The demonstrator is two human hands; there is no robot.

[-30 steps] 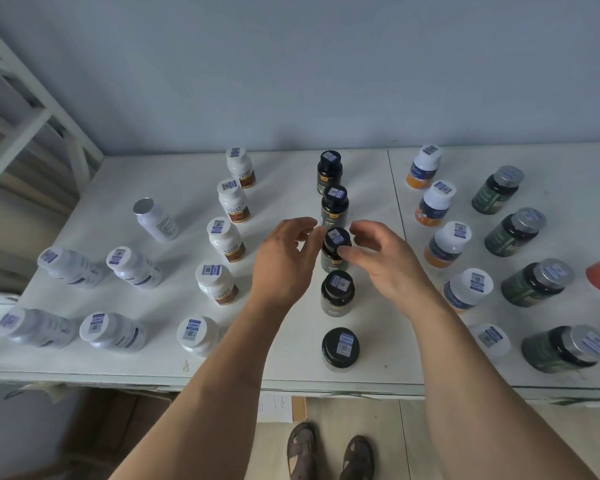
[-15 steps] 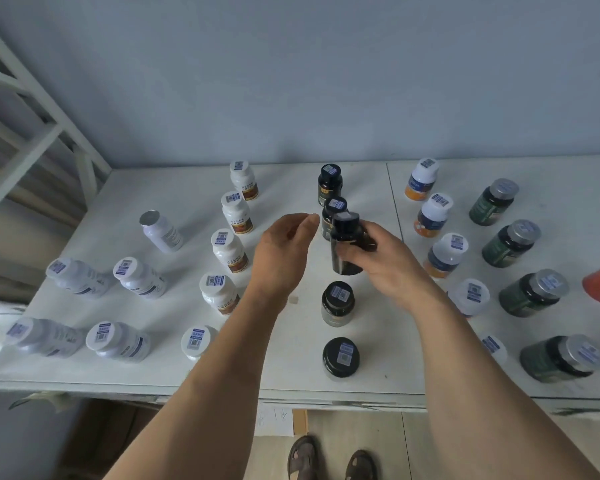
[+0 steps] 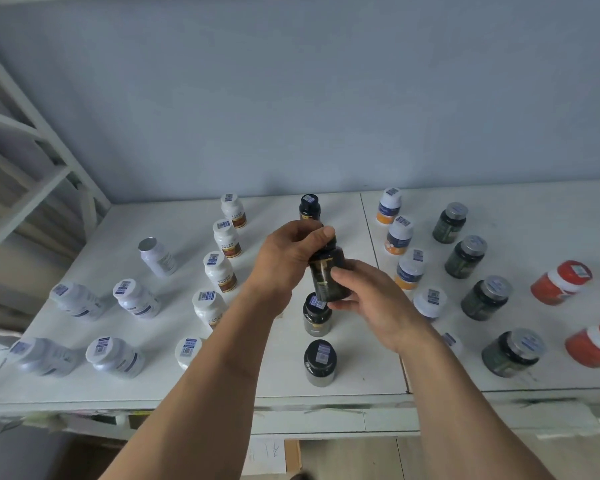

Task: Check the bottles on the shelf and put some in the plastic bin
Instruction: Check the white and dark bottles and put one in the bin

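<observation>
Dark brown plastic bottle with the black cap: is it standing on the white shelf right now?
No: the dark brown plastic bottle is lifted off the white shelf, held by the left hand and right hand.

- White flat shelf (image 3: 174,382) against the wall, a seam right of centre.
- White plastic bottles (image 3: 219,271) left, black-capped dark jars (image 3: 320,363) centre, green jars (image 3: 485,297) and red jars (image 3: 561,282) right.

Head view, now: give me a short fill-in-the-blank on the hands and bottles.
1. Both hands hold a ____-coloured bottle above the shelf.
2. The left hand grips its ____ end.
3. The right hand holds its lower body.
4. The bottles at the far right are ____.

Missing: dark; cap; red
</observation>
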